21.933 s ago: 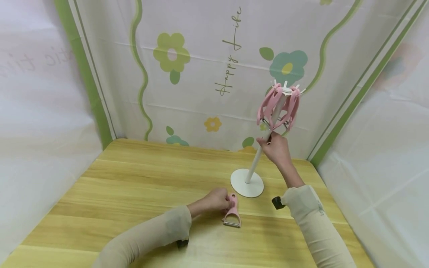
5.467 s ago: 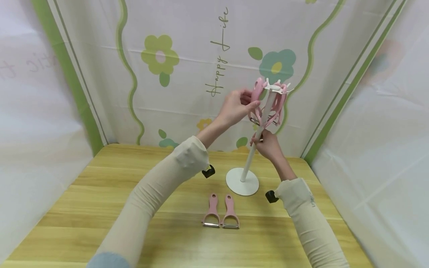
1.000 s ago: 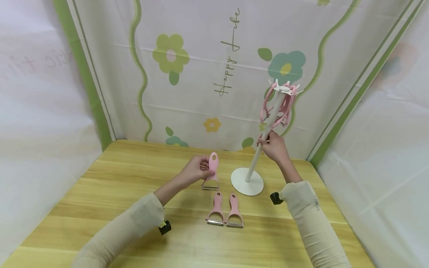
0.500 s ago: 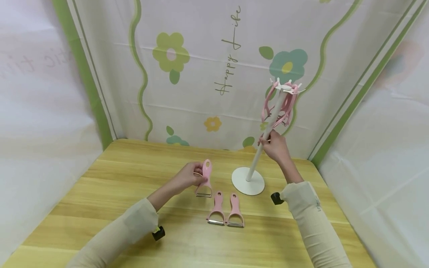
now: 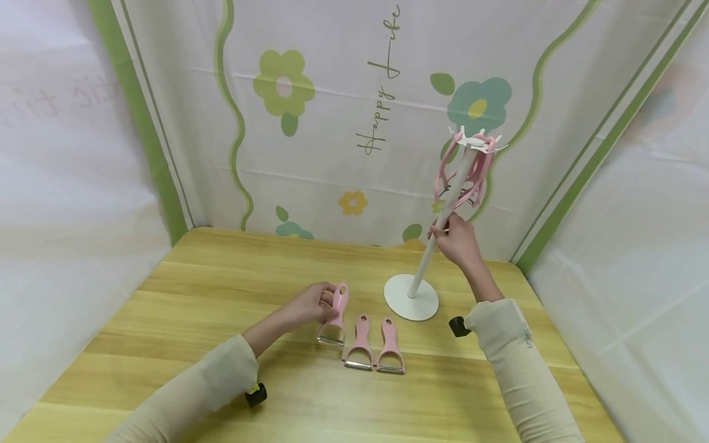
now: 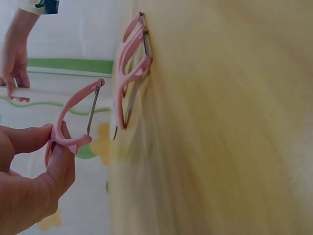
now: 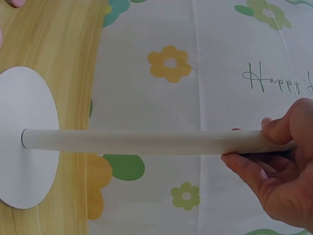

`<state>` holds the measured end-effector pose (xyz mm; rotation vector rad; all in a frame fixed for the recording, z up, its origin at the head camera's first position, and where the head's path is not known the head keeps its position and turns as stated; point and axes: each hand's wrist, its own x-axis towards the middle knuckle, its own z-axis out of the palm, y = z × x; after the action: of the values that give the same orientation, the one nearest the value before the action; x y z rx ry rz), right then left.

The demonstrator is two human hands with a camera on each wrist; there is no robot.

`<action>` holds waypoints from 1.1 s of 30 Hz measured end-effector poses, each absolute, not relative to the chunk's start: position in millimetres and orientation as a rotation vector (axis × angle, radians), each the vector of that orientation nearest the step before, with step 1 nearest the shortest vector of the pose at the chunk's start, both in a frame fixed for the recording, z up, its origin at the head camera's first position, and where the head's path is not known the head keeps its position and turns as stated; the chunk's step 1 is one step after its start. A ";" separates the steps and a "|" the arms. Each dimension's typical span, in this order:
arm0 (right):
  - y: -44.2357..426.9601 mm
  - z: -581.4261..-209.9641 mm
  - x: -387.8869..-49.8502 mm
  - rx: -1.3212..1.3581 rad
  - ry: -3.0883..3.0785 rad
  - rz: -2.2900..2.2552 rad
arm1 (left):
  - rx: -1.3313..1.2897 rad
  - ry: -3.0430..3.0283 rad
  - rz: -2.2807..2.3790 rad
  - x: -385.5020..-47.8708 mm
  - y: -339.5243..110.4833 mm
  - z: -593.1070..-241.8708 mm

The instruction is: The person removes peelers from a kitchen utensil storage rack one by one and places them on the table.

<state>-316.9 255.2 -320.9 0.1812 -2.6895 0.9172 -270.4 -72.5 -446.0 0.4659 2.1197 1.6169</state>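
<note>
Left hand [image 5: 308, 306] pinches peeler [image 5: 340, 299] above table [image 5: 221, 289], just left of two lying peelers [image 5: 362, 331]; right hand [image 5: 457, 239] grips stand [image 5: 426, 260], base near back edge [image 5: 310, 242].

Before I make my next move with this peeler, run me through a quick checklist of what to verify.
1. Left hand secure on the held peeler: ok, it pinches the handle.
2. Fingers off the blade: ok.
3. Right hand steadying the stand pole: ok, gripping it.
4. Held peeler down on the table: not ok, it is in the air.
5. Left table peeler clear of the right table peeler: cannot tell, their blade ends nearly meet.
6. Exact count of hanging peelers: cannot tell, they overlap.
</note>
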 end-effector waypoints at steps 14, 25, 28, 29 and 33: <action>255.8 -321.0 -317.0 0.155 -2.690 0.940 | 0.464 2.171 1.498 -262.3 -70.1 -463.4; 253.4 -321.1 -316.8 0.158 -2.692 0.957 | 0.534 2.338 1.344 -262.0 -71.5 -480.5; 253.0 -320.4 -316.9 0.157 -2.686 0.955 | 0.550 2.390 1.287 -260.6 -71.5 -479.2; 253.1 -320.4 -317.0 0.155 -2.687 0.953 | 0.553 2.408 1.268 -260.1 -71.3 -478.6; 253.4 -320.8 -317.3 0.145 -2.695 0.940 | 0.568 2.486 1.177 -258.8 -69.6 -475.6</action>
<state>-317.3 253.4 -320.8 0.1452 -2.6946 0.9401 -258.8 -69.6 -475.6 0.5681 2.4863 1.1772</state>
